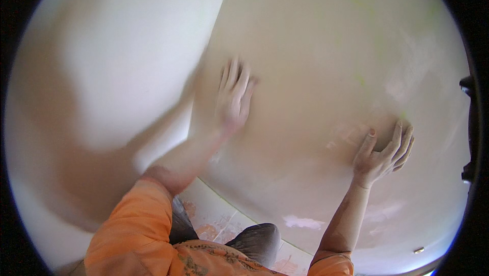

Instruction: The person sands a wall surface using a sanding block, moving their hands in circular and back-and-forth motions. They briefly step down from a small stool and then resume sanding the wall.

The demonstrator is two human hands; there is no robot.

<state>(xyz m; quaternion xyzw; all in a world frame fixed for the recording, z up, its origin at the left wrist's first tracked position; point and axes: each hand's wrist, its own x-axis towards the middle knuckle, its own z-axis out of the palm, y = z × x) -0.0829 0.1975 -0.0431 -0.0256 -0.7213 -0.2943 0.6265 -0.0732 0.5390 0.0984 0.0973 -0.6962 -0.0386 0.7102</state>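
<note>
My left hand (235, 94), dusted pale and somewhat blurred, lies against a smooth plastered wall (298, 96) near its corner with another pale wall. Its fingers point up and are slightly apart; no tool shows in it. Farther right, my right hand (386, 151) rests on the same wall with thumb and fingers spread, also holding nothing that I can see. White dust covers that hand and forearm. Faint green marks and lighter patches show on the wall's surface.
The adjoining white wall (153, 46) stands close on the left, with my shadow on it. Below, the tiled floor (229, 222) bears reddish and white smears beside my knees. A small metallic fitting (419, 250) sits low at the right. Dark objects stand at the far right edge.
</note>
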